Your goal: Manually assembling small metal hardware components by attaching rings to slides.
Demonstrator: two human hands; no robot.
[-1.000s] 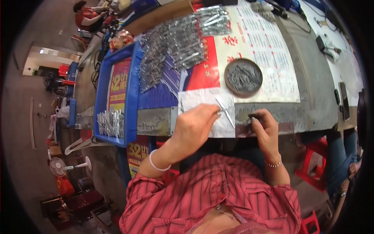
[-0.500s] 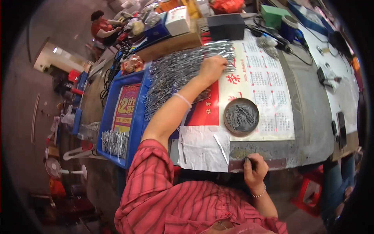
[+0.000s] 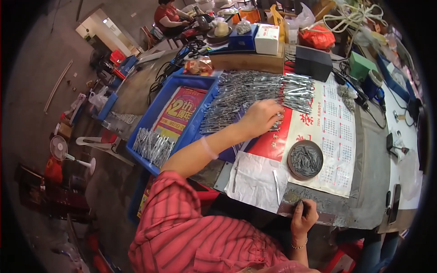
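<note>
My left hand (image 3: 261, 119) is closed, fingertips down, at the near right part of a wide pile of slim silver metal pieces (image 3: 246, 93). Its fingers hide whatever they pinch. My right hand (image 3: 304, 216) is curled closed at the table's front edge, thumb up; anything inside is hidden. Between my hands and my body lies a crumpled white paper sheet (image 3: 255, 182) bearing two thin metal pieces, one at each side. To its right, a round dish (image 3: 291, 169) holds many small dark metal strips (image 3: 307, 159).
A blue tray (image 3: 182, 148) with more silver pieces (image 3: 152, 145) and a printed card stands left. Under the dish lies a calendar sheet (image 3: 341, 150). A black box (image 3: 313, 63), a wooden block (image 3: 246, 63) and cables line the back. A person (image 3: 168, 18) sits far left.
The view has turned, shifting the table rightward and down. My left hand has drawn back from the far right end of the pile toward its near side. My right hand stays at the edge.
</note>
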